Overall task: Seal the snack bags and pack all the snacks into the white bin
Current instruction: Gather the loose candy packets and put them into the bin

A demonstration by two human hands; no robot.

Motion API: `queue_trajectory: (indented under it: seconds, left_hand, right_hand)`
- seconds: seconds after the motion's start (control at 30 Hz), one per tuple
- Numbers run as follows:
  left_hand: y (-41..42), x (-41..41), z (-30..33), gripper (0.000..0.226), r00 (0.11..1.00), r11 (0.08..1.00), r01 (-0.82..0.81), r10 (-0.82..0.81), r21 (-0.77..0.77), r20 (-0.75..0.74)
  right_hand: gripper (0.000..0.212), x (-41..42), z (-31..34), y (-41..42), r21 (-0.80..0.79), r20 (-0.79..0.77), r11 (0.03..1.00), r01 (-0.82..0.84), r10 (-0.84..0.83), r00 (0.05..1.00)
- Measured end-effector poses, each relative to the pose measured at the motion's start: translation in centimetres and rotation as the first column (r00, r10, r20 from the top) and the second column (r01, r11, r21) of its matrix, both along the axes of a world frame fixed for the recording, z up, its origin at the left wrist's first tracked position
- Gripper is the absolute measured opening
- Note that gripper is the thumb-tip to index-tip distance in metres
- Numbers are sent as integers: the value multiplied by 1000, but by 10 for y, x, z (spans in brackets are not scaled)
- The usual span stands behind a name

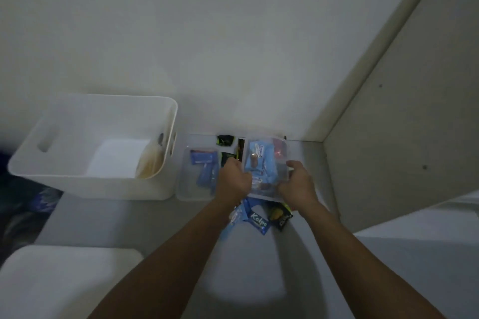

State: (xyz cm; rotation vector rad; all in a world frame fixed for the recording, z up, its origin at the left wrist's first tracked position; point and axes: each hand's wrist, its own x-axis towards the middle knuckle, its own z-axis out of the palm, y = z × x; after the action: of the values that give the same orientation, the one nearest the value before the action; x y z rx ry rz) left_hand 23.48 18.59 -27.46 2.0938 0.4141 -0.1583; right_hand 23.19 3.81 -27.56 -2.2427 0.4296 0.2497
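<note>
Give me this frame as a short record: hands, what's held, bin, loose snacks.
left hand: grips left edge of the clear tray
right hand: grips tray's right edge
tray contents: light blue snack pack, more packs, blurred
second clear tray: beside bin, holds blue packs
white bin: left of trays, mostly empty, something yellowish at its right wall
loose snacks: blue Kalpa pack and dark pack below held tray

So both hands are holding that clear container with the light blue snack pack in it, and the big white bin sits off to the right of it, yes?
Not quite. The head view shows the white bin to the left of the clear container, not the right. The rest holds: the left hand and right hand both grip it, with the light blue snack pack inside.
</note>
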Motion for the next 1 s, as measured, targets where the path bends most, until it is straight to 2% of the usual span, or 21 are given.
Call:
queue_trajectory:
  seconds: [0.23, 0.33, 0.4, 0.5, 0.57, 0.63, 0.77, 0.9, 1.0]
  left_hand:
    - [80, -20, 16, 13, 987, 976, -162, 162, 147, 12]
    - [91, -29, 18, 35, 985, 977, -155, 164, 143, -50]
    - [96, -30, 9, 55, 983, 975, -137, 156, 176, -95]
    - [102, -31, -3, 64, 987, 983, -94, 112, 155, -114]
    - [109, -30, -9, 56, 985, 986, -72, 94, 149, -144]
    - [114, -29, -13, 44, 982, 988, -31, 59, 152, -181]
    - [116, -23, -18, 47, 979, 996, -3, 22, 93, -205]
    - [120, -19, -24, 46, 978, 999, -40, 37, -13, -207]
    - [123, -18, -26, 40, 984, 995, -59, 45, -76, -173]
  right_hand:
    - [29, 13, 3, 82, 158, -87, 977, -144, 159, 984]
    - [20, 19, -8, 106, 189, -124, 968, -167, 192, 974]
    - [6, 20, -12, 118, 203, -155, 966, -157, 190, 969]
    - [18, 22, -15, 128, 280, -198, 954, -109, 169, 966]
    - [12, 26, -19, 129, 330, -210, 941, -76, 151, 966]
    - [15, 29, -21, 128, 367, -226, 929, -45, 136, 965]
    - [13, 27, -23, 117, 465, -302, 885, 32, 124, 945]
    - [24, 27, -27, 112, 505, -314, 863, 21, 160, 936]
    - [23, 27, -27, 111, 552, -331, 834, -2, 220, 918]
